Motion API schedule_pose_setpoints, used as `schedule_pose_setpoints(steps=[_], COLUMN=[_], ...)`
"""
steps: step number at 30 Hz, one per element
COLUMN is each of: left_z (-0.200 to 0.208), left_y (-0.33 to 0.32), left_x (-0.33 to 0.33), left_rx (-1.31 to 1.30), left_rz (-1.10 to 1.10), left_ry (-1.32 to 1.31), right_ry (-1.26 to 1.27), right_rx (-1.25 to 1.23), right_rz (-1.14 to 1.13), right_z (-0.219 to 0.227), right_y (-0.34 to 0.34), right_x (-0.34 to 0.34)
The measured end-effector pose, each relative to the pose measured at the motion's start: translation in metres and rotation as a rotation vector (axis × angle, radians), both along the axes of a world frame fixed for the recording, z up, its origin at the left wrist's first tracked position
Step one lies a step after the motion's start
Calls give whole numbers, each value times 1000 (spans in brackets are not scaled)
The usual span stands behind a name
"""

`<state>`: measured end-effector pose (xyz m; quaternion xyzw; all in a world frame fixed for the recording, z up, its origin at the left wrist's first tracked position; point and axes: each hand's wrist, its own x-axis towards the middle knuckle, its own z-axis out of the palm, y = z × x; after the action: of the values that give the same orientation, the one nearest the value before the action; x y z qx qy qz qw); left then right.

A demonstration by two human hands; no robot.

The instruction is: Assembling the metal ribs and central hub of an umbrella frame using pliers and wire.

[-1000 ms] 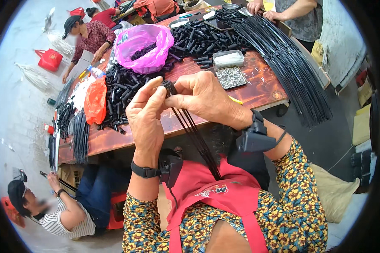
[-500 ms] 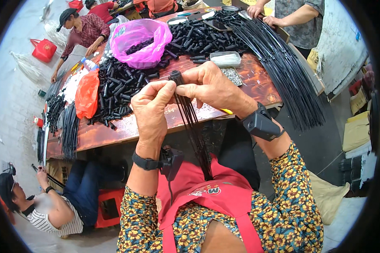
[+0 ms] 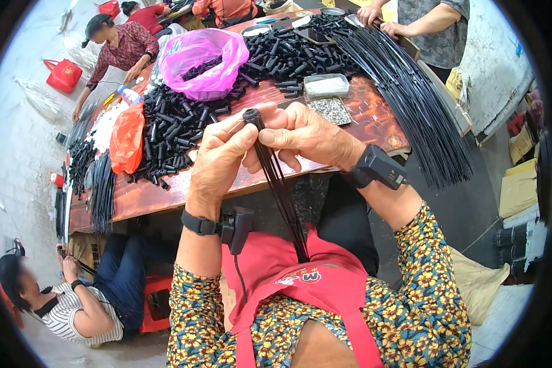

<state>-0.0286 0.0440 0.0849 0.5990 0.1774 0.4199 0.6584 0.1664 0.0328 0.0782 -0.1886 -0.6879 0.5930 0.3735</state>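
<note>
In front of my chest hangs a bundle of thin black ribs (image 3: 278, 184), gathered at the top in a dark round hub (image 3: 252, 115). Its lower ends reach down to my red apron (image 3: 270, 251). The thumb and fingers of my left hand (image 3: 219, 153) are closed on the bundle just below the hub. From the other side, my right hand (image 3: 316, 136) pinches the same upper part, its lower fingers curled behind the ribs. A thin pale line, perhaps a wire, shows by the left fingertips. The fingers partly hide the hub.
A reddish table (image 3: 159, 199) bears heaps of black tubes (image 3: 172, 132), a pink plastic bag (image 3: 205, 64), a red bag (image 3: 127, 138), a clear box (image 3: 327, 86), a tray of small metal parts (image 3: 329, 111) and long black rods (image 3: 405, 110). Several people work around it.
Both hands have shifted slightly; my left hand and forearm moved a little left. The bundle's top tilts slightly left and its hub shows more clearly. Both hands still grip it.
</note>
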Motion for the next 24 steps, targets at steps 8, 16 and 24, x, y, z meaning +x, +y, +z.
schedule_pose_setpoints(steps=[8,16,24], left_z=[25,30,-40], left_y=[-2,-27,-41], left_x=[-9,-2,-22], left_rx=[90,143,-33], left_rz=[328,366,61], left_ry=[-183,-233,-183], right_ry=[-203,-173,-269], right_rx=[-132,162,-60], right_rz=[-15,-287,-28], right_z=[-6,-55,-113], right_y=[-24,-25,-30], right_x=[-23,-55,-45])
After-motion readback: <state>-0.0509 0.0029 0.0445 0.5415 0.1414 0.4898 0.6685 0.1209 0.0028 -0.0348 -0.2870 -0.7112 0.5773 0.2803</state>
